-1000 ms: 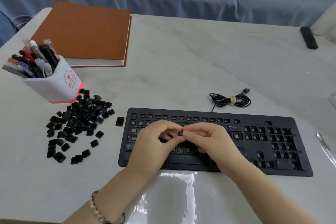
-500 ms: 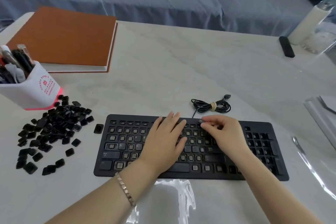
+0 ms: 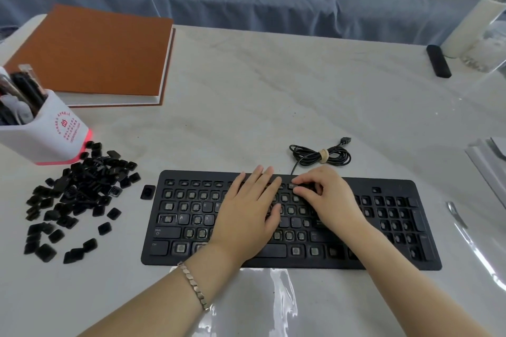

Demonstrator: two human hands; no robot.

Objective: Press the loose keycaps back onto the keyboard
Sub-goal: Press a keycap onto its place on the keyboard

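The black keyboard point(image 3: 397, 187) lies flat, most of its keys bare, grey stubs showing in rows, with a few caps such as shift, A and D seated on its left part. One small keycap point(image 3: 291, 186) sits in the keyboard's top row, right of middle. The loose keycaps point(image 3: 79, 194) lie heaped left of the keyboard, and a single keycap point(image 3: 148, 192) lies just beside its upper left corner.

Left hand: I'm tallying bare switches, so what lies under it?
The left hand lies flat on the keyboard, across its middle rows. Bare switches and a few seated keycaps show around it; whatever sits under the palm cannot be seen.
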